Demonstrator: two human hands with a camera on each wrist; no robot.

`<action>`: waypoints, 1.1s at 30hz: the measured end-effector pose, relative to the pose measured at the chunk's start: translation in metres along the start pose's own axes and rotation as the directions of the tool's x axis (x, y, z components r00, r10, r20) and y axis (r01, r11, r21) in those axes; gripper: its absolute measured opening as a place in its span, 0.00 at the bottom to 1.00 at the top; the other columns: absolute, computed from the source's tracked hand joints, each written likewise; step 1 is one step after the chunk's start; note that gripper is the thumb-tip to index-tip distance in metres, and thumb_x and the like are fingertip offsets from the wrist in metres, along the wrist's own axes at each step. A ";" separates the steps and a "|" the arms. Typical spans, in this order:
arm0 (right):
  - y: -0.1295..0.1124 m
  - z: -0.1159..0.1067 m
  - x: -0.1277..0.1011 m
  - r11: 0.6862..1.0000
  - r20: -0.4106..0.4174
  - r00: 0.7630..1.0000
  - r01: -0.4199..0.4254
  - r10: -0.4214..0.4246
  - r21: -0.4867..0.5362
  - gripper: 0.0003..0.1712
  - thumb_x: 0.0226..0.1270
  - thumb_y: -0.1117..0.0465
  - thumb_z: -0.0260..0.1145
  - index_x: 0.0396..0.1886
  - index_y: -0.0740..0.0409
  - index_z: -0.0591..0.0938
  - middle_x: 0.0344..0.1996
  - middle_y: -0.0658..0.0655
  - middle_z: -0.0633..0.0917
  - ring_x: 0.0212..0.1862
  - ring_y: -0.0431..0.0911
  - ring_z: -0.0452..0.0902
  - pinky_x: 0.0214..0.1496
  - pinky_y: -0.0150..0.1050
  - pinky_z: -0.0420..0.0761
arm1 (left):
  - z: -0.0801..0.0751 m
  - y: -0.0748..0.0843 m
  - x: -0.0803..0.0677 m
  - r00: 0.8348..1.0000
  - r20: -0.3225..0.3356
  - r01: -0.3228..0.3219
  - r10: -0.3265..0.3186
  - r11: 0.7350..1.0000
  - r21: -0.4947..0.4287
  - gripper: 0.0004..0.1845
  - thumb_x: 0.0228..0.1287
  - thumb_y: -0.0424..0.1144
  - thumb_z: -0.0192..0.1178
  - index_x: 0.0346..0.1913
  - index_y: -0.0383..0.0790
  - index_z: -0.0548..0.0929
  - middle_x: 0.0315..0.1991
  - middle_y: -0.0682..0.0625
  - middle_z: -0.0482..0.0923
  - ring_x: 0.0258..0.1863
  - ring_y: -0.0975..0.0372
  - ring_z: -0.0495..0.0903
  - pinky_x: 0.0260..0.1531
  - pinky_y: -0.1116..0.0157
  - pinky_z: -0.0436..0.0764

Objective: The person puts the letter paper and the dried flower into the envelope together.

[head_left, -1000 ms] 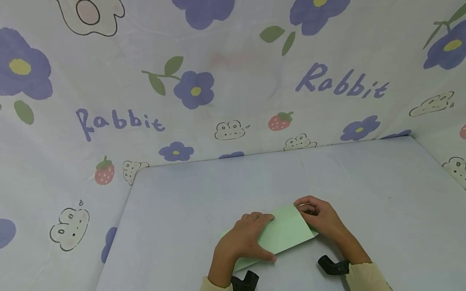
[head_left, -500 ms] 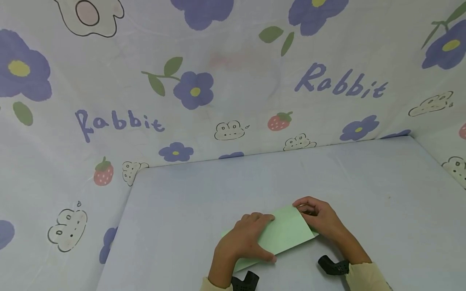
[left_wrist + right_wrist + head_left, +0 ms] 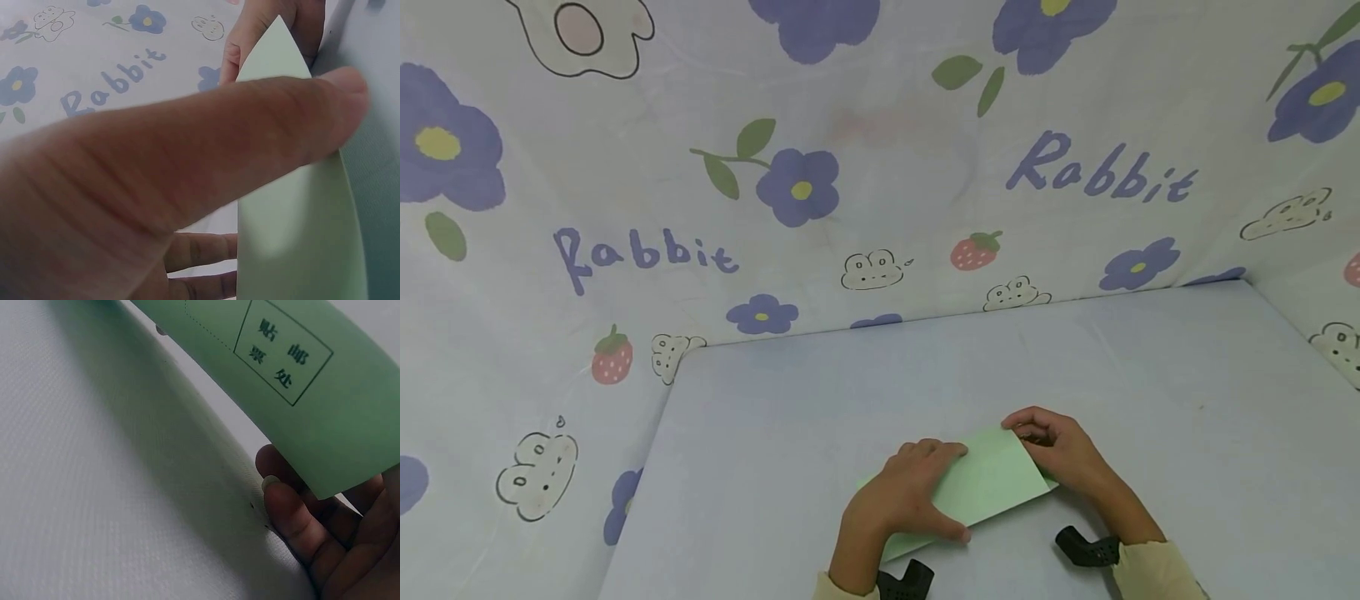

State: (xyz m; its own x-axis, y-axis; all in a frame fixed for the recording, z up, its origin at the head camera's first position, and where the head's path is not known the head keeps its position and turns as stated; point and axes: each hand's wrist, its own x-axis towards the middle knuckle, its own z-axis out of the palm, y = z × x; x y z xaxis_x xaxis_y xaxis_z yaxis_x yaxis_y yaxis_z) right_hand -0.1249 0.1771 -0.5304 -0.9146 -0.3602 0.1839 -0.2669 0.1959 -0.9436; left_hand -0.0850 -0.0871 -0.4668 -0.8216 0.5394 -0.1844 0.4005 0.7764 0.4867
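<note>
A pale green envelope is held just above the table near its front edge. My left hand grips its left part, with the thumb laid across the top face and the fingers underneath. My right hand pinches the envelope's far right corner with curled fingers. In the right wrist view the envelope is raised off the cloth and shows a printed stamp box, with my fingers under its edge. In the left wrist view the envelope runs away towards my right hand.
A pale cloth covers the table. A sheet printed with flowers, strawberries and "Rabbit" hangs as walls at the back and on both sides. Black wrist mounts sit at my cuffs.
</note>
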 end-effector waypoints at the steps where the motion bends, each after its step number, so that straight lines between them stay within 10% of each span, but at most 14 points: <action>1: 0.000 0.000 0.000 1.000 0.005 1.000 0.002 -0.002 0.004 0.12 0.71 0.71 0.63 0.51 0.69 0.80 0.40 0.62 0.87 0.41 0.41 0.84 0.38 0.36 0.83 | 0.000 0.000 0.000 1.000 0.002 0.001 -0.001 1.000 -0.001 0.51 0.44 0.58 0.80 0.73 0.54 0.67 0.66 0.54 0.69 0.65 0.57 0.67 0.63 0.54 0.69; 33: -0.003 -0.001 -0.001 0.997 0.098 0.995 -0.015 0.007 0.082 0.14 0.71 0.72 0.62 0.55 0.70 0.80 0.45 0.67 0.86 0.44 0.43 0.84 0.37 0.38 0.83 | -0.001 -0.001 0.000 1.000 0.006 -0.018 0.018 1.000 -0.017 0.51 0.44 0.58 0.80 0.73 0.54 0.68 0.65 0.55 0.69 0.64 0.58 0.67 0.61 0.56 0.70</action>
State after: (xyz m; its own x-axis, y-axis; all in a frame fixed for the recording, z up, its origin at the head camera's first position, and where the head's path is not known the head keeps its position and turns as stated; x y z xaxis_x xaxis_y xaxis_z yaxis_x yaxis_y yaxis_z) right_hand -0.1240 0.1776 -0.5272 -0.8824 -0.4461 0.1497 -0.2274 0.1257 -0.9657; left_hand -0.0856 -0.0882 -0.4667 -0.8119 0.5552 -0.1803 0.4081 0.7607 0.5047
